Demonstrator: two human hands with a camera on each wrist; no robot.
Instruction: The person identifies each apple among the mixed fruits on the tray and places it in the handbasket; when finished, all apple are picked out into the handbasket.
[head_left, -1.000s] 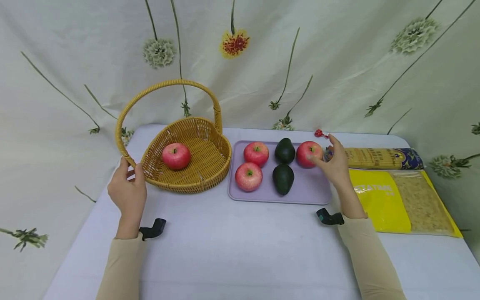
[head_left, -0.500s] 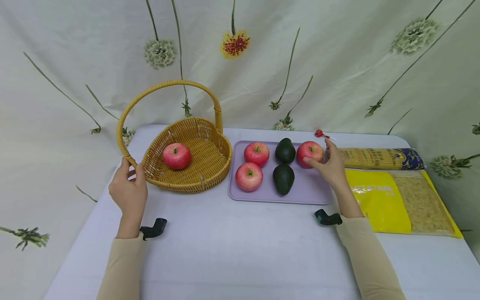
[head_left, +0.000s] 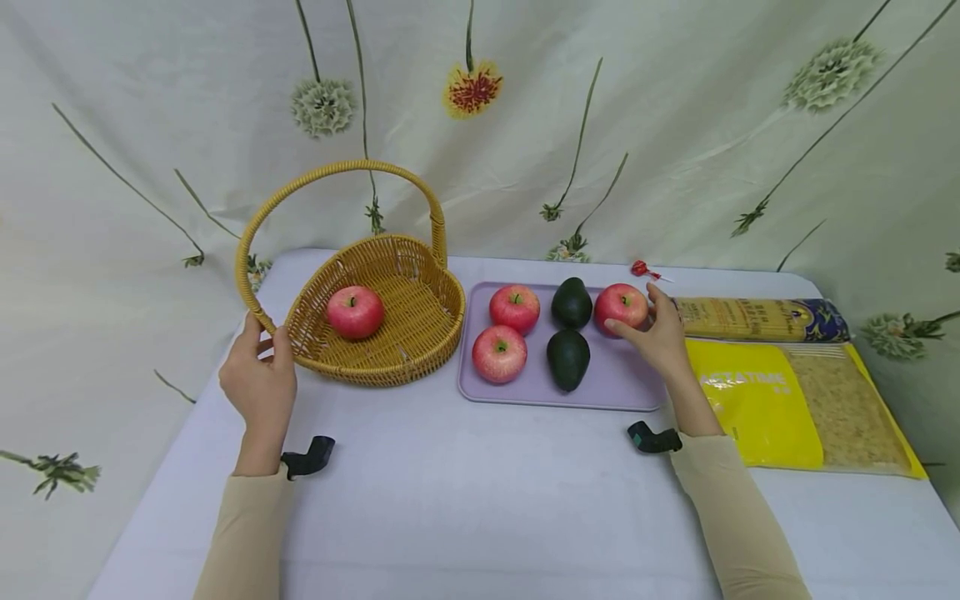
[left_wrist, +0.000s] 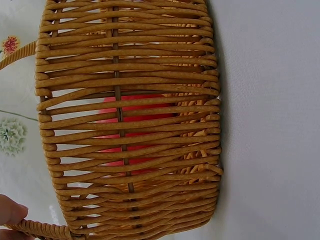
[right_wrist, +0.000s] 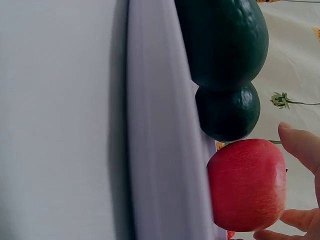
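My left hand [head_left: 258,375] pinches the lower left end of the handle of a wicker basket [head_left: 442,333]. Inside the basket lies a red apple [head_left: 355,312], partly visible through the weave in the left wrist view. My right hand [head_left: 660,337] is spread around another red apple [head_left: 621,307] at the right end of a lilac tray [head_left: 622,379]. In the right wrist view, fingertips [right_wrist: 295,217] meet this apple's side, while the thumb stands slightly apart from it. Two more apples [head_left: 499,353] and two avocados [head_left: 567,360] lie on the tray.
Behind the tray's right end lies a red-wrapped lollipop [head_left: 642,268]. To the right are a long yellow and blue packet [head_left: 750,318] and a yellow bag [head_left: 765,408] with a see-through window. A flowered cloth [head_left: 525,150] hangs behind the white table [head_left: 480,492].
My right hand has shifted slightly left and nearer the apple, its fingers coming closer around it. That apple rests in the same place. The left hand keeps its hold on the basket handle.
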